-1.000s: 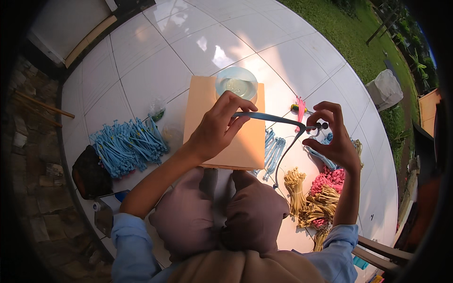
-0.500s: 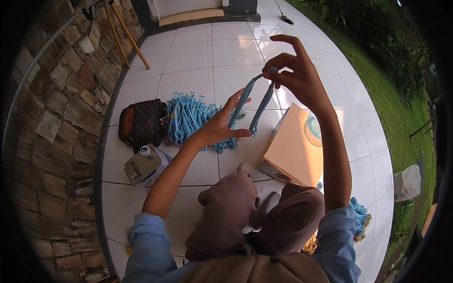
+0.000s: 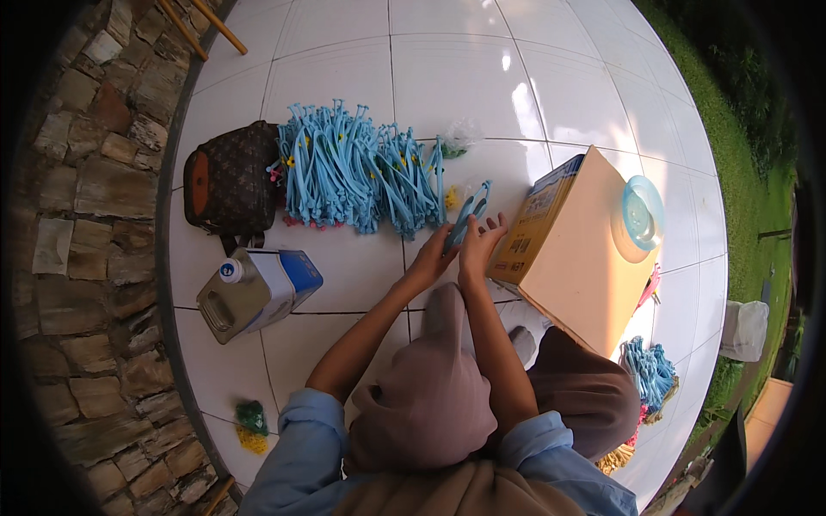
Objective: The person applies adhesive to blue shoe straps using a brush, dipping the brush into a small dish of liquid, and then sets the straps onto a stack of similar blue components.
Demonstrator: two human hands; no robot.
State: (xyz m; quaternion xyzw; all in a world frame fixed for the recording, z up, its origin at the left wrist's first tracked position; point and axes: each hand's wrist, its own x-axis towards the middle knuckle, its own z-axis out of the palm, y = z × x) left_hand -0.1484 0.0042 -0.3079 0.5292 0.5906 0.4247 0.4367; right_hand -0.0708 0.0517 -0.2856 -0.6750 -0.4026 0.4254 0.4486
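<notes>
A slim light-blue strap (image 3: 475, 205), folded into a narrow loop, rises between my hands over the white tiles, just beyond my knee. My left hand (image 3: 432, 256) has its fingers closed on the strap's lower part. Close beside it, my right hand (image 3: 476, 251) pinches the strap near the thumb, its other fingers loosely apart. Part of the strap is hidden behind the fingers. To the left of my hands lies a big pile of similar light-blue straps (image 3: 340, 172) with knobbed ends and small yellow and pink bits among them.
A brown patterned bag (image 3: 237, 176) touches the pile's left side. Nearer stands a metal can (image 3: 249, 288) with a white cap. At right, a cardboard box (image 3: 585, 249) carries a clear blue-rimmed bowl (image 3: 643, 213). More blue bundles (image 3: 650, 370) lie beyond my right knee. A stone wall (image 3: 95, 284) borders the left.
Both hands have come down and closer together, bringing the strap from a raised, stretched loop to a narrow one. The view has tilted further down.
</notes>
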